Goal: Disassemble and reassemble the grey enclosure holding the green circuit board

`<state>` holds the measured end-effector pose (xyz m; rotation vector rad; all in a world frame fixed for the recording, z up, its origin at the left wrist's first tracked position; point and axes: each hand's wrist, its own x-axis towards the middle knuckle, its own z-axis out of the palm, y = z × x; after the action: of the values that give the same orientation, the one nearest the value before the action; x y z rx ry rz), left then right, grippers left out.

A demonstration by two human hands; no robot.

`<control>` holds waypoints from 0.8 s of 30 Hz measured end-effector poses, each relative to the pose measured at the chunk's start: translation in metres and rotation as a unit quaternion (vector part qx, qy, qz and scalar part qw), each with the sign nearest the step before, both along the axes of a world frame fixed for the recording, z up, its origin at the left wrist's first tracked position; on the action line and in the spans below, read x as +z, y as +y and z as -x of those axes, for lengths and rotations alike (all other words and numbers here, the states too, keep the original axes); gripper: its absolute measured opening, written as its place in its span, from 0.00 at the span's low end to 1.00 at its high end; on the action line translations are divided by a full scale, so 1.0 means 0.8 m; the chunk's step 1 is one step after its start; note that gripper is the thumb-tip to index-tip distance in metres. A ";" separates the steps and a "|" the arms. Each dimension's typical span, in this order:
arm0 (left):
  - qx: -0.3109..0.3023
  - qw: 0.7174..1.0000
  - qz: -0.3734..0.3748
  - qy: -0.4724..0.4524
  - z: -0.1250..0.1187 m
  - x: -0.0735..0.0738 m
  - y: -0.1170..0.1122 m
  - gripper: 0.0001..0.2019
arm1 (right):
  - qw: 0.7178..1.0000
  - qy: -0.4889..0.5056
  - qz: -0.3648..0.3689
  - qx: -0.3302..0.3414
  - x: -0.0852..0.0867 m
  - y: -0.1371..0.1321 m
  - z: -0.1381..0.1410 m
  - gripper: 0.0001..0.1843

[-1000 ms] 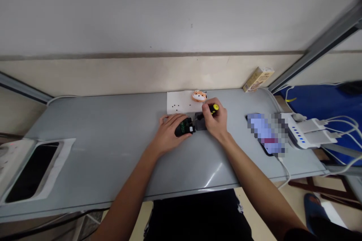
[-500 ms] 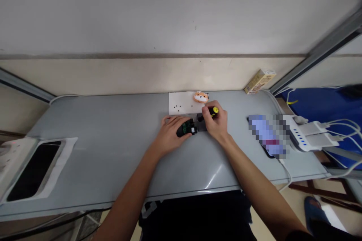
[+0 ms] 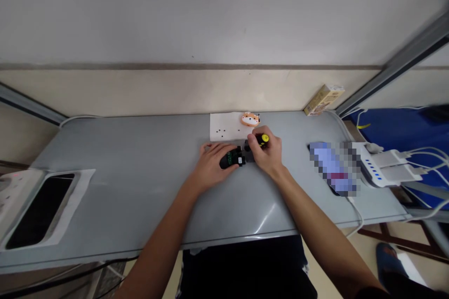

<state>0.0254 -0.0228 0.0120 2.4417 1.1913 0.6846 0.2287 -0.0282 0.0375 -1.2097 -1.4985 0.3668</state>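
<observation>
My left hand (image 3: 211, 164) lies over an opened black computer mouse (image 3: 228, 160) on the desk, its fingers along the far side and thumb at the near side. A green circuit board shows inside the mouse. In my right hand (image 3: 270, 154) is a screwdriver with a black and yellow handle (image 3: 264, 138); its tip is hidden. A dark part (image 3: 249, 154) sits beside the mouse's right end, partly covered by my right hand. Just beyond, small dark screws (image 3: 220, 131) lie on white paper (image 3: 229, 120), with an orange-and-white animal-faced case (image 3: 250, 119) at its right.
A phone (image 3: 331, 168) with a blurred screen and a white charging hub (image 3: 379, 166) with cables are at the right. A small box (image 3: 323, 99) leans at the back right. Another dark-screened phone (image 3: 42, 210) rests at the far left of the grey desk (image 3: 133, 168).
The screwdriver's handle end has shifted slightly left and down with my right hand. My left hand stays on the mouse. The view has moved a little.
</observation>
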 end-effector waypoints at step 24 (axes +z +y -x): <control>-0.005 1.000 -0.022 0.004 0.001 -0.002 0.002 0.09 | 0.993 0.052 0.055 0.092 0.024 0.043 0.029 0.20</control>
<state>0.0246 -0.0210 0.0100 2.4873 1.1779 0.7073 0.2056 0.0062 0.0567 -1.1227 -1.5190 0.6335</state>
